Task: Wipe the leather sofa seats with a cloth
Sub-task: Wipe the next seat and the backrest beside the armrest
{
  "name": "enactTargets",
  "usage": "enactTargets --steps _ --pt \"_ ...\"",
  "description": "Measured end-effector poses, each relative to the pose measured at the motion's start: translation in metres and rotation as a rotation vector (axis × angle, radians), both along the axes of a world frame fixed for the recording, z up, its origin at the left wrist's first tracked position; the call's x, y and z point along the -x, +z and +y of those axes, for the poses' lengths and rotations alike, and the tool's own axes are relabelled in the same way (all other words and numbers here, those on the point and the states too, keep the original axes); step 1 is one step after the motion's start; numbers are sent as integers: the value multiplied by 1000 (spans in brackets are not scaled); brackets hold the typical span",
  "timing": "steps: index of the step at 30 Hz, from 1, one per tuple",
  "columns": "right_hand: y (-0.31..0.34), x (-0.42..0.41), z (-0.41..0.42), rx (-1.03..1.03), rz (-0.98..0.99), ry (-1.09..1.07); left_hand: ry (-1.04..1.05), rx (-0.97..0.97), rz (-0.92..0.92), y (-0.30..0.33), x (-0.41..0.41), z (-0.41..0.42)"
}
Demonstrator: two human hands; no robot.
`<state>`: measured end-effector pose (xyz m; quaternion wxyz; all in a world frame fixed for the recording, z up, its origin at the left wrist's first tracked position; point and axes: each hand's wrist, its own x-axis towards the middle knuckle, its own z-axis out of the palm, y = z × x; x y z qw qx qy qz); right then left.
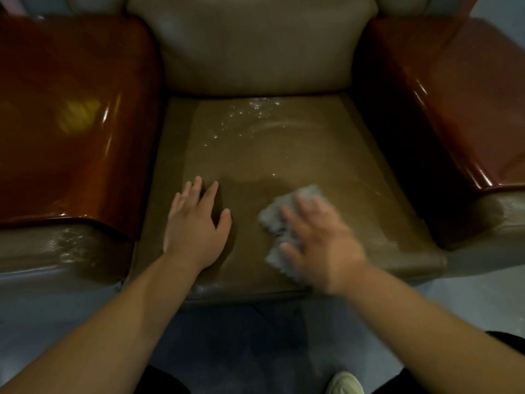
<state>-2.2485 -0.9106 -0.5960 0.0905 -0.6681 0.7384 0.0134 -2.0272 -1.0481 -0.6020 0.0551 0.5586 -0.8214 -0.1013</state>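
Obs: person leaning over a leather armchair. Right hand (321, 245) lies flat on a grey cloth (287, 220), fingers spread, pressing it onto the front right part of the seat cushion (284, 155); the hand is motion-blurred. Grip: wide and flat, no curl round the cloth. Left hand (196, 223) rests palm-down on the front left of the seat, fingers straight and splayed, holding nothing. Wet droplets (250, 112) glisten near the back of the seat, below the backrest (252, 52). Glossy brown armrests (71, 118) flank the cushion. A pale shoe (343, 383) shows at the bottom edge
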Motion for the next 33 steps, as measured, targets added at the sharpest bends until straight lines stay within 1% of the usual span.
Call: enactTargets --steps 2,3,5,6,7,9,11,13,14,15,16,18,19,20,21,22,24,25,26,27,28,29,31,32,33 --pt "-1 52 4 -57 59 -182 19 -69 64 9 -10 3" --pt "1 65 2 -100 94 -260 16 -110 80 12 -20 5" --pt "4 57 -9 -147 78 -375 -33 -133 40 11 -47 14" --pt "4 37 -17 -123 52 -363 -56 -94 6 6 -61 19" --pt "4 10 -27 -71 47 -280 -73 -49 -22 0 -72 25" --pt "5 -56 -41 -3 -8 -24 -81 6 -14 -7 -78 29" --pt "3 -105 -47 -44 -52 199 -65 45 47 -12 -75 31" --pt "12 -111 -52 -64 -48 316 -61 93 87 -17 -75 32" --pt "13 -96 -54 -41 1 346 -64 102 92 -19 -77 32" --pt "14 -75 -58 -38 45 332 -60 105 90 -19 -78 32" --pt "16 -49 -65 -69 61 261 -45 102 81 -19 -79 33" --pt "16 4 -88 -136 54 21 -24 105 60 -19 -77 33" --pt "15 17 -101 -157 39 -92 -26 102 59 -20 -76 33" --pt "17 14 -112 -155 43 -151 -28 97 62 -23 -74 32" --pt "13 -4 -119 -125 45 -123 -31 94 65 -25 -74 32" --pt "11 -33 -120 -62 45 -27 -37 96 67 -27 -76 32" --pt "4 -95 -100 54 -10 246 -50 98 58 -30 -78 32" --pt "4 -116 -87 73 -28 390 -52 104 43 -32 -78 32" --pt "10 -119 -81 27 -7 501 -49 109 29 -34 -79 31" --pt "15 -106 -86 51 24 581 -41 102 25 -35 -78 31" --pt "20 -83 -101 70 87 578 -31 89 32 -36 -78 31" --pt "20 -55 -122 11 111 474 -19 79 42 -37 -78 31" --pt "24 7 -163 -118 59 140 -4 76 26 -37 -76 30" --pt "25 25 -179 -142 39 0 -1 75 12 -38 -75 30" --pt "21 29 -189 -154 60 -59 1 74 8 -38 -75 30"
